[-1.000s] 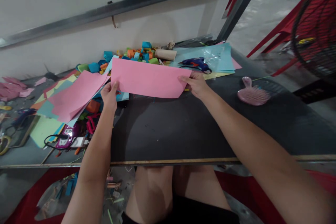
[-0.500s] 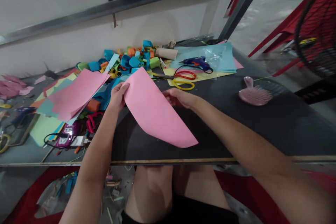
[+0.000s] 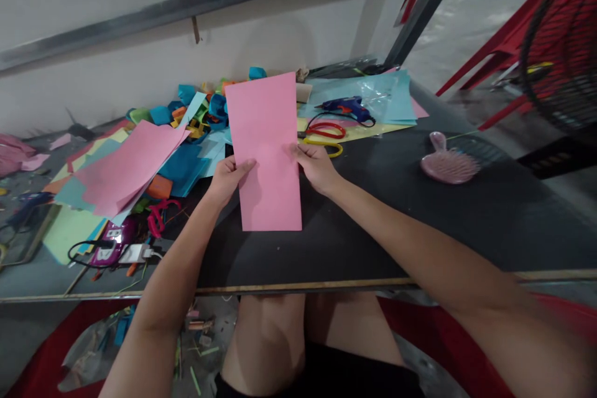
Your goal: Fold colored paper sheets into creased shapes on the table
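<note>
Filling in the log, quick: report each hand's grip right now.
Left hand: closed, holding the pink sheet at its left edge.
Right hand: closed, holding the pink sheet at its right edge.

Pink sheet [image 3: 267,149]: now runs 12 to 6 o'clock, instead of slanting toward 5.
Right hand [image 3: 318,168]: now pinches its 3 o'clock edge.
Scissors [image 3: 330,125]: blades now mostly covered.

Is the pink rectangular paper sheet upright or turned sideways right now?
Upright: the long edges of the pink paper sheet run up and down, the left hand gripping one, the right hand the other.
</note>
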A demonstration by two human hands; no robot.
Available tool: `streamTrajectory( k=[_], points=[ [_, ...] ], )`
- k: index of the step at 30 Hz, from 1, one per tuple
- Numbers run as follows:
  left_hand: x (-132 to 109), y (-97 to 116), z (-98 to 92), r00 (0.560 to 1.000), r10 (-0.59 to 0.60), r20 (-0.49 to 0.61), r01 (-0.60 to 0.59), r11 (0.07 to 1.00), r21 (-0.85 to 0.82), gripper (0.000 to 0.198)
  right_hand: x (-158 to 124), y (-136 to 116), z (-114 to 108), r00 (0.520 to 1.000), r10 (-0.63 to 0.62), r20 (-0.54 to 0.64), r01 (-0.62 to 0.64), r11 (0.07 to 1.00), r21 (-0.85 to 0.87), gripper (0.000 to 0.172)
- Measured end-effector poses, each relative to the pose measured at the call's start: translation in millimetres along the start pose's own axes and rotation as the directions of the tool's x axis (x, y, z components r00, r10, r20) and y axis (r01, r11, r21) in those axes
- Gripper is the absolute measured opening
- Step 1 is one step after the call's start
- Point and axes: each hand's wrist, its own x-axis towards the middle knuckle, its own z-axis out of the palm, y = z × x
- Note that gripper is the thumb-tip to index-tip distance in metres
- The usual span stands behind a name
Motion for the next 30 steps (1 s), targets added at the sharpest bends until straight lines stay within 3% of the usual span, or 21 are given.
streamTrajectory(
  k=[5,9,17,20,24,27,30],
  points=[
    [-1,2,0.9,0.978,0.152,-0.145,-0.142,0.987,0.076,0.029,-3,-7,-2,0.996,0.041,0.073,-0.039,0.999,-0.032,0.054],
    [0,2,0.6,0.957,0.199,-0.21,-0.186,0.979,0.079,0.023,-4,-15,-3,0.994,0.059,0.088,-0.045,0.988,-0.149,0.047],
    [-1,2,0.0,0.944,0.238,-0.23,-0.22,0.97,0.103,0.027,-4,-16,-4,0.983,0.108,0.146,-0.084,0.983,-0.162,0.05],
    [1,0,-1.2,0.931,0.266,-0.248,-0.244,0.963,0.116,0.029,-3,-13,-7,0.979,0.105,0.175,-0.044,0.945,-0.324,0.053],
    [4,-3,-0.6,0.957,0.216,-0.195,-0.211,0.976,0.045,0.033,-1,-9,-10,0.996,0.008,0.083,0.035,0.866,-0.498,0.056],
    [4,-5,-0.6,0.982,0.133,-0.131,-0.133,0.991,0.009,0.04,0,-6,-11,0.999,0.009,0.035,0.006,0.906,-0.424,0.054],
    [6,-9,-2.6,0.977,0.129,-0.17,-0.124,0.991,0.041,0.037,0,-3,-10,0.97,0.188,0.157,-0.143,0.955,-0.261,0.046]
  ],
)
